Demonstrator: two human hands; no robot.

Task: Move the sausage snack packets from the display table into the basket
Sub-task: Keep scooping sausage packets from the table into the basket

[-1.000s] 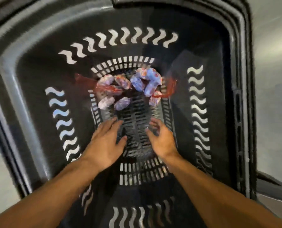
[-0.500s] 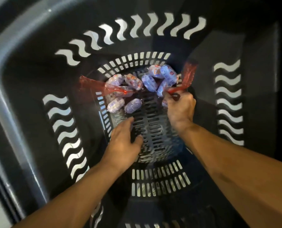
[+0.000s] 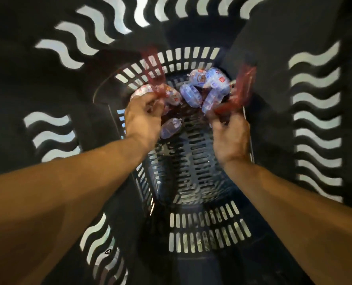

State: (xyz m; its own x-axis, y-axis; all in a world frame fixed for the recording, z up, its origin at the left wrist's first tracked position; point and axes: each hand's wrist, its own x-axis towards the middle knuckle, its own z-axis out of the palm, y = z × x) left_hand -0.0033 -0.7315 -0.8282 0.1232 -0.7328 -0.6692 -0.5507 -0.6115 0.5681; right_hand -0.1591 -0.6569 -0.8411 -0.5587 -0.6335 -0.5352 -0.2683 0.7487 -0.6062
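Both my arms reach deep into a black slotted basket [image 3: 191, 182]. Two sausage snack packets lie at its far end, each a bunch of small wrapped sausages with a red header. My left hand [image 3: 143, 118] pinches the left packet [image 3: 169, 95] where its red header [image 3: 153, 68] meets the sausages; the header stands up. My right hand [image 3: 229, 134] pinches the red header [image 3: 242, 87] of the right packet [image 3: 208, 87], whose bluish sausages sit beside my fingers. One loose-looking sausage [image 3: 171, 127] hangs beside my left hand. The view is motion-blurred.
The basket's dark walls with wavy white cut-outs [image 3: 314, 120] rise close on every side. Its slotted floor [image 3: 201, 233] runs back toward me between my forearms.
The view moved deeper into the basket. My right hand took the right packet's red header half a second ago; my left hand has now moved forward and pinched the left packet.
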